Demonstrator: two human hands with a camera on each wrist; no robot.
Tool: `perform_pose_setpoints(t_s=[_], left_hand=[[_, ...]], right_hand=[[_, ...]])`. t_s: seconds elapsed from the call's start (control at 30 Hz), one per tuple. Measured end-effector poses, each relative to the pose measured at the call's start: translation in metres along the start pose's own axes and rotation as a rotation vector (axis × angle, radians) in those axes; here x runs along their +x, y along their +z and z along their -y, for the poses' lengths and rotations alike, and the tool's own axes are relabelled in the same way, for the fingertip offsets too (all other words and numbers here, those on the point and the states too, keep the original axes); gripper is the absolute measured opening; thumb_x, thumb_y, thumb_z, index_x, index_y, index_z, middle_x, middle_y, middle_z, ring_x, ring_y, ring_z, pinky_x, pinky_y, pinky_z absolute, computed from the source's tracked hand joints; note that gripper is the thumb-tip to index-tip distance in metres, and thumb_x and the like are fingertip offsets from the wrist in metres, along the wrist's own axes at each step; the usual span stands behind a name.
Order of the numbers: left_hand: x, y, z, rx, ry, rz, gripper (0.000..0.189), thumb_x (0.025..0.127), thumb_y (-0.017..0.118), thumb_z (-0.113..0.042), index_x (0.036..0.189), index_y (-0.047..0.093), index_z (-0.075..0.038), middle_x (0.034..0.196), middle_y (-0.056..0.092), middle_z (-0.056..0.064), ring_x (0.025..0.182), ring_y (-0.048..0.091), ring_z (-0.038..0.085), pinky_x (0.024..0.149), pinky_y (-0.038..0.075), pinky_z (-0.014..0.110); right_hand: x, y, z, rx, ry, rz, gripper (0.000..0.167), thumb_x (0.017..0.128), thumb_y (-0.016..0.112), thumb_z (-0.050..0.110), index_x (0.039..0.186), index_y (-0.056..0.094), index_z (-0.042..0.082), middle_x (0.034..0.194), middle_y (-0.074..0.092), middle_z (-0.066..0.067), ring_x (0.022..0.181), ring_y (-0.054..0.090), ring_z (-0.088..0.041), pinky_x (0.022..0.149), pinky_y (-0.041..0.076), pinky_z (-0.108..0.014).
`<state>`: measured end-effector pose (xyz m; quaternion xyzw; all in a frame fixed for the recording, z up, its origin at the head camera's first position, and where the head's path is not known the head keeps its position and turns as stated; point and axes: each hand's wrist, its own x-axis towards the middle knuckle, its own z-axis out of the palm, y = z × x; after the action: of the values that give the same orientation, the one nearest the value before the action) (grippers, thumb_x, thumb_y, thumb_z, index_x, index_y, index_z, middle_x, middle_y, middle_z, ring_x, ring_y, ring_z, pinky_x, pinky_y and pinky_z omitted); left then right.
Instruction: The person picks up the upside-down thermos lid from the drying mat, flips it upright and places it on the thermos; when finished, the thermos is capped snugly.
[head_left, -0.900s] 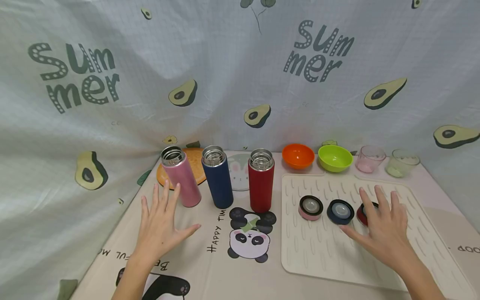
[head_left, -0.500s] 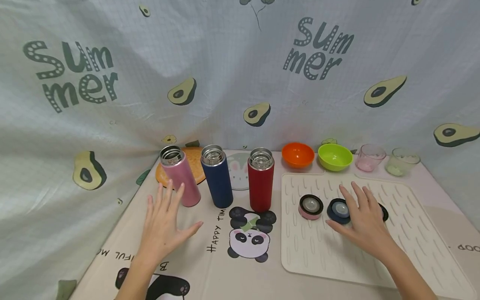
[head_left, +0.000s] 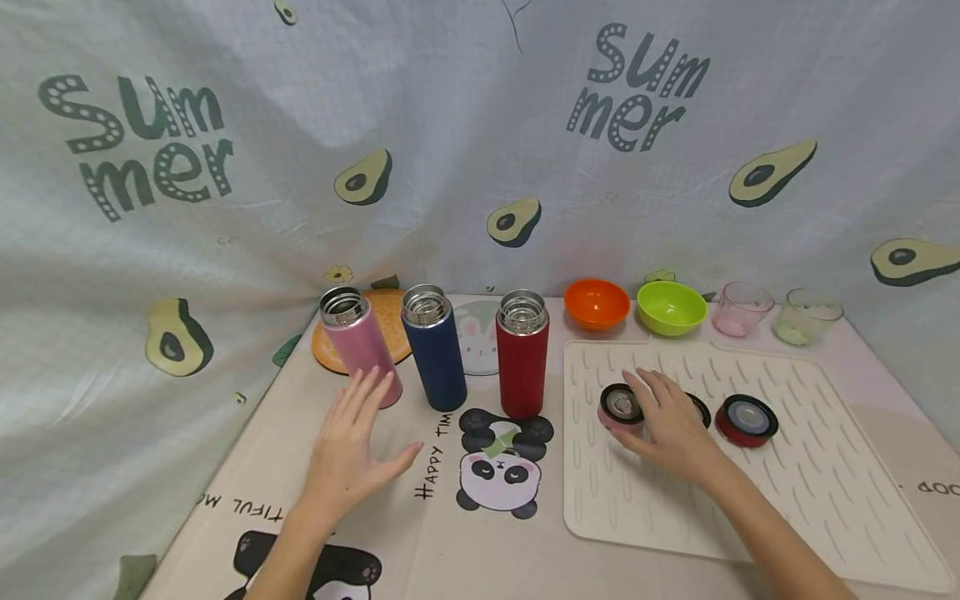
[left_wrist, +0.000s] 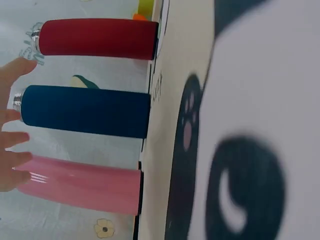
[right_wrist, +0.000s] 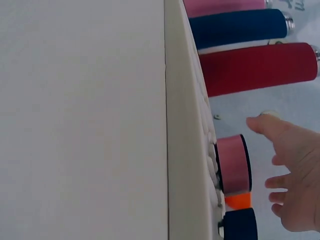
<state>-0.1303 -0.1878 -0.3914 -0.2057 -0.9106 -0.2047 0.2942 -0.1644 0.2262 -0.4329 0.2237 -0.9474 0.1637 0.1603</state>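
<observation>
Three lidless flasks stand upright in a row: a pink flask (head_left: 366,342), a blue flask (head_left: 437,362) and a red flask (head_left: 522,371). My left hand (head_left: 347,462) hovers before the pink one, fingers spread and holding nothing. Their lids lie on a ridged mat (head_left: 637,517). The right hand (head_left: 671,429) hangs over the mat beside the pink lid (head_left: 621,403), thumb and fingers apart; the right wrist view shows a gap between hand and lid. Partly hidden behind that hand is the blue lid (head_left: 701,408). To its right lies the red lid (head_left: 747,420).
Along the back stand an orange bowl (head_left: 597,305), a green bowl (head_left: 671,309), a pink glass (head_left: 742,310) and a greenish glass (head_left: 806,318). An orange-slice placemat (head_left: 324,354) lies behind the pink flask. A printed curtain (head_left: 450,125) hangs at the back.
My right hand has moved left across the mat, from the red lid past the blue one to the pink lid. The left hand has shifted slightly right.
</observation>
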Motion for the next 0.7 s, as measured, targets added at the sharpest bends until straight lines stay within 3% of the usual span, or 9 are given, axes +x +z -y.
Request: perform_pose_setpoints(t_s=[0.2, 0.47, 0.57, 0.7], left_hand=[[-0.001, 0.011, -0.01, -0.102, 0.02, 0.049, 0.081, 0.062, 0.079, -0.038, 0.13, 0.049, -0.005, 0.132, 0.048, 0.012, 0.123, 0.041, 0.03, 0.099, 0.033, 0.048], [-0.004, 0.022, -0.022, -0.184, -0.001, 0.176, 0.074, 0.069, 0.077, -0.039, 0.131, 0.048, -0.011, 0.133, 0.049, 0.008, 0.125, 0.04, 0.024, 0.099, 0.034, 0.045], [-0.004, 0.025, -0.026, -0.223, 0.007, 0.196, 0.068, 0.071, 0.075, -0.036, 0.13, 0.049, -0.014, 0.131, 0.05, 0.006, 0.123, 0.042, 0.021, 0.097, 0.037, 0.044], [-0.004, 0.03, -0.033, -0.288, -0.038, 0.252, 0.059, 0.076, 0.073, -0.033, 0.128, 0.052, -0.016, 0.129, 0.052, 0.0, 0.121, 0.045, 0.016, 0.095, 0.04, 0.04]], right_hand=[[0.003, 0.01, 0.002, 0.001, 0.039, 0.073, 0.072, 0.079, 0.069, 0.035, 0.132, 0.04, -0.003, 0.127, 0.045, -0.026, 0.121, 0.033, -0.044, 0.097, 0.025, -0.059], [0.005, 0.015, 0.001, -0.084, 0.066, 0.067, 0.07, 0.081, 0.068, 0.034, 0.127, 0.042, -0.012, 0.118, 0.05, -0.029, 0.113, 0.041, -0.044, 0.098, 0.024, -0.055], [0.006, 0.016, 0.0, -0.088, 0.062, 0.037, 0.07, 0.079, 0.069, 0.036, 0.124, 0.046, -0.013, 0.113, 0.053, -0.028, 0.108, 0.044, -0.042, 0.096, 0.026, -0.054], [0.008, 0.018, 0.0, -0.059, 0.031, -0.046, 0.069, 0.073, 0.074, 0.038, 0.118, 0.053, -0.01, 0.105, 0.057, -0.024, 0.103, 0.048, -0.039, 0.093, 0.03, -0.053]])
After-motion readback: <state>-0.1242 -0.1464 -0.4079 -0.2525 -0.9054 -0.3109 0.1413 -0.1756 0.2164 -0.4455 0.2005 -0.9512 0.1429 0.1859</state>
